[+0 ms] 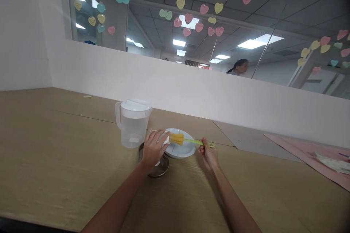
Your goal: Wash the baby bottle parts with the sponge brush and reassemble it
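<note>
Gripping one white cup (163, 139), left hand (153, 148); right hand (208, 153) clamps one sponge brush (188, 140) above one plate (182, 151).

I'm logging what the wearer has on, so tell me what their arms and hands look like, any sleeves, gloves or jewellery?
Both forearms are bare right to the bottom edge of the picture, with no sleeves in view. The left hand and right hand wear no gloves. No watch, bracelet or ring shows, though the fingers are too small to be sure about rings.
</note>
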A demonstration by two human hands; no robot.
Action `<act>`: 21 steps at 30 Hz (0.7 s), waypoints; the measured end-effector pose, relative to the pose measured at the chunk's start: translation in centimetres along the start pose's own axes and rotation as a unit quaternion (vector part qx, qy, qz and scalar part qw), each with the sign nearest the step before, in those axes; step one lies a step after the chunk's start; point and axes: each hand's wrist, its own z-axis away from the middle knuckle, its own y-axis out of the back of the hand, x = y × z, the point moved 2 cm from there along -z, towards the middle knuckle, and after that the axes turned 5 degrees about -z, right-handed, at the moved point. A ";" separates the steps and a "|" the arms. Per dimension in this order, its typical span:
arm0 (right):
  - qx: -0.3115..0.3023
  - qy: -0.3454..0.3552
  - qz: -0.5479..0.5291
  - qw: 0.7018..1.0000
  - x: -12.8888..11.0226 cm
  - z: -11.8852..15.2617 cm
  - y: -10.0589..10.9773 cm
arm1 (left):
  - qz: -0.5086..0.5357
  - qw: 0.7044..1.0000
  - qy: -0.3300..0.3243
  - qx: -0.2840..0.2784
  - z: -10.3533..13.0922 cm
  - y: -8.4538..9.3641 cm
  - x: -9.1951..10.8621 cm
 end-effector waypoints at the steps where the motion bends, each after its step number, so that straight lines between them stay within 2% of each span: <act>1: -0.007 -0.001 0.014 1.000 0.1 0.2 -0.1 | 0.003 1.000 -0.017 -0.007 0.1 -0.2 0.2; 5: -0.075 -0.015 0.113 0.991 0.7 1.1 -1.2 | 0.018 0.997 -0.073 -0.027 0.5 -0.9 1.0; 7: -0.104 -0.023 0.141 0.984 1.0 1.5 -1.6 | 0.019 0.997 -0.074 -0.032 0.6 -1.2 1.1; 9: -0.092 -0.029 0.122 0.988 1.0 1.4 -1.6 | 0.013 0.998 -0.058 -0.035 0.4 -1.1 0.9; 13: 0.037 -0.012 0.024 0.999 0.4 -0.3 0.4 | -0.017 0.999 -0.041 -0.014 -0.2 -0.4 0.1; 17: 0.194 0.021 0.002 0.981 0.2 -2.2 3.5 | -0.047 0.997 -0.064 0.000 -0.3 0.0 -0.3; 19: 0.237 0.028 0.014 0.971 0.6 -2.7 4.6 | -0.046 0.998 -0.048 -0.008 -0.3 0.1 -0.5; 21: 0.244 0.027 0.026 0.969 1.2 -3.0 5.1 | -0.036 0.999 -0.006 -0.001 -0.3 0.1 -0.7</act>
